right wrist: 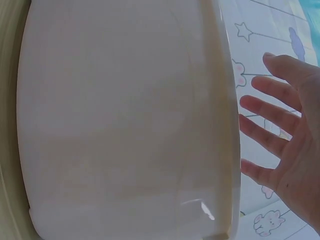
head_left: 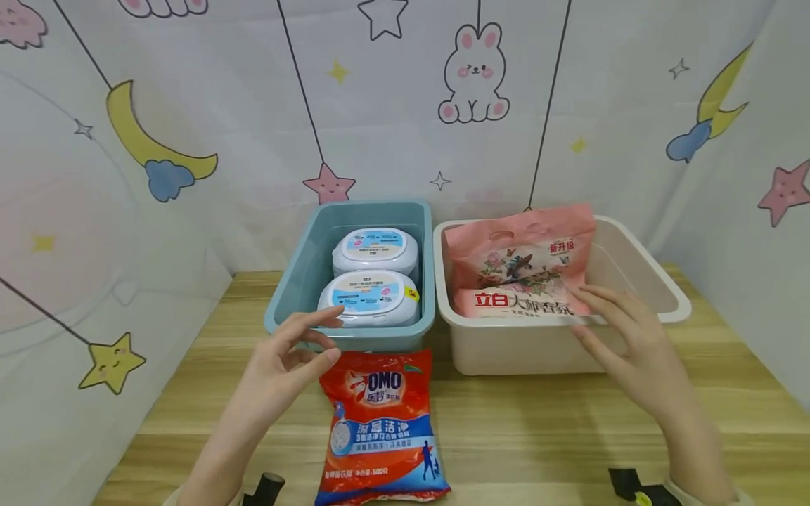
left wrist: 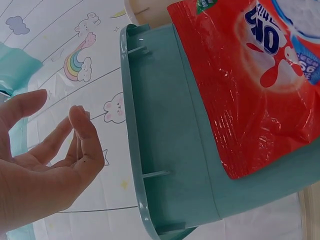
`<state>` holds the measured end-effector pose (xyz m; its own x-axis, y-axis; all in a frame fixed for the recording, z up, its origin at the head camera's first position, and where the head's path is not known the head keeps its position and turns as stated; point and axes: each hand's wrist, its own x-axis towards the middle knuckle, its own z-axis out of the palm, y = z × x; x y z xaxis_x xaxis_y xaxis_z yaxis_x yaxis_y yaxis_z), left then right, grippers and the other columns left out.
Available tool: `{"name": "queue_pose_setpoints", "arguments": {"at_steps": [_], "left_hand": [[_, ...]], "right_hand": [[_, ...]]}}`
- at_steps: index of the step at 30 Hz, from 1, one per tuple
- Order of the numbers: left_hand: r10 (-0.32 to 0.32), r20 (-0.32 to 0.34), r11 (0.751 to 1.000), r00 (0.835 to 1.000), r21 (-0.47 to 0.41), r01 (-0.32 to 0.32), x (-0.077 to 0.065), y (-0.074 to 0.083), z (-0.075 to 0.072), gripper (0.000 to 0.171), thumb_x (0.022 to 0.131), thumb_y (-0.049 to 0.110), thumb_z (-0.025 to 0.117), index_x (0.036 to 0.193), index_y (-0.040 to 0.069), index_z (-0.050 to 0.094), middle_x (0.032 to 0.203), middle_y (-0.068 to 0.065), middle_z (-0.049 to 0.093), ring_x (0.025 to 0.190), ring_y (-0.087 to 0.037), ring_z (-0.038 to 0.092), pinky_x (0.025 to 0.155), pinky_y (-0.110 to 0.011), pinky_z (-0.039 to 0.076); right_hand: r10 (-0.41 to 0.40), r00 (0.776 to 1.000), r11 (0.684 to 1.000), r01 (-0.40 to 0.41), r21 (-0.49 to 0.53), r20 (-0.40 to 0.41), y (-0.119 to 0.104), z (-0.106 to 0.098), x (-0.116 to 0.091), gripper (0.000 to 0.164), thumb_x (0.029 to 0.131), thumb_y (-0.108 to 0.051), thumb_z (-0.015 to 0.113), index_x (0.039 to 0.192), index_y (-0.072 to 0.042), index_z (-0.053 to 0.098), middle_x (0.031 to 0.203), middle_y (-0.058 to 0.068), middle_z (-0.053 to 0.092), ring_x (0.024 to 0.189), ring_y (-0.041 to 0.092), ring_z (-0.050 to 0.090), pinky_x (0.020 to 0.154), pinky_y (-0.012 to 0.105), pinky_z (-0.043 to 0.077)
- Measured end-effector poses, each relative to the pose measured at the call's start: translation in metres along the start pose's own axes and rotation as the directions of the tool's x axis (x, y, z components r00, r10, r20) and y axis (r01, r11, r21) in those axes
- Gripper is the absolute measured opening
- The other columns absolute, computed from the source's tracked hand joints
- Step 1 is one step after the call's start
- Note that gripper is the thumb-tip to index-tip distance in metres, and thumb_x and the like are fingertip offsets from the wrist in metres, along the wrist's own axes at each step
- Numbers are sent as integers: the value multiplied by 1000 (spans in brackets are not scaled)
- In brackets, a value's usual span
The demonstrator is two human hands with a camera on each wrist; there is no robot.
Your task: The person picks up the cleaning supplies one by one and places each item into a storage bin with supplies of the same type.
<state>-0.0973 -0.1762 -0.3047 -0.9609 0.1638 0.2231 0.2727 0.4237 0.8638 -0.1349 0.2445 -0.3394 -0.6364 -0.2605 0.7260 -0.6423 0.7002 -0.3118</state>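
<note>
My left hand [head_left: 285, 362] hovers at the near left edge of the teal basin [head_left: 287, 281], fingers loosely bent, nothing between them. Just right of it, a red OMO laundry powder bag [head_left: 380, 429] lies in front of that basin. In the left wrist view the thumb and fingertips stand apart from the basin's rim. My right hand [head_left: 633, 344] is over the front rim of the white basin [head_left: 525, 344], fingers spread and empty. Close to its fingertips is a pink laundry detergent bag [head_left: 525, 263] inside the white basin, its upper part leaning up.
Two white lidded tubs with blue labels, a far tub [head_left: 376, 249] and a near tub [head_left: 370, 299], sit in the teal basin. Both basins stand side by side on a wood-grain table [head_left: 506, 436]. A cartoon-printed curtain [head_left: 392, 126] hangs behind and at both sides.
</note>
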Motion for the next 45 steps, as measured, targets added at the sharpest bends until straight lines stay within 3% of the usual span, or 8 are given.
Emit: {"name": "queue_pose_setpoints", "arguments": {"at_steps": [4,10,15,23,28,38,45], "left_hand": [[17,21,1000,1000,-14,-17,-1,0,4,42,92,14,64,133,19,56,124,-5,56,100,-9,56,82,-20,52],[-15,76,1000,997,-2,15,-1,1,11,43,93,16,63,135,22,54,125,-6,56,101,-12,58,79,-21,53],[-24,114,1000,993,-8,25,-1,-1,16,43,93,17,63,135,23,53,126,-7,55,102,-14,58,78,-20,52],[9,133,1000,991,16,-12,-1,-4,26,43,91,18,65,133,23,55,123,-6,58,99,-12,59,81,-21,51],[44,153,999,987,12,-46,-2,-6,30,42,92,16,65,132,21,56,121,-8,58,97,-11,58,80,-20,51],[44,191,998,981,31,-51,0,-8,38,44,89,16,67,131,21,56,120,-10,59,98,-16,60,76,-20,53],[21,225,998,974,46,-32,0,-11,43,44,89,15,67,131,22,57,121,-6,59,95,-11,59,76,-20,52]], "right_hand": [[-1,1000,1000,0,-10,-14,2,-1,0,47,83,-12,73,129,-9,61,126,17,60,129,-5,40,121,31,19],[-4,999,1000,4,-16,-34,9,-2,-2,44,86,-18,71,128,-10,62,123,16,61,124,-6,42,119,26,21],[22,1000,999,-22,-29,-14,11,-5,-4,47,82,-8,72,128,-7,62,123,17,62,120,-5,43,112,16,25],[41,999,998,-42,-36,-36,14,-10,-6,42,83,-5,71,124,-6,64,120,18,63,121,-10,41,112,16,23],[49,998,998,-50,-37,-34,18,-12,-7,43,80,0,71,122,-4,65,117,18,63,113,-9,41,99,7,28],[52,996,997,-56,-58,-76,22,-17,-10,36,81,-3,73,116,-4,68,113,14,64,116,-12,40,101,7,26],[64,995,995,-70,-77,-81,22,-19,-11,35,79,-2,74,114,-4,69,112,15,65,116,-10,41,103,7,25]]}}
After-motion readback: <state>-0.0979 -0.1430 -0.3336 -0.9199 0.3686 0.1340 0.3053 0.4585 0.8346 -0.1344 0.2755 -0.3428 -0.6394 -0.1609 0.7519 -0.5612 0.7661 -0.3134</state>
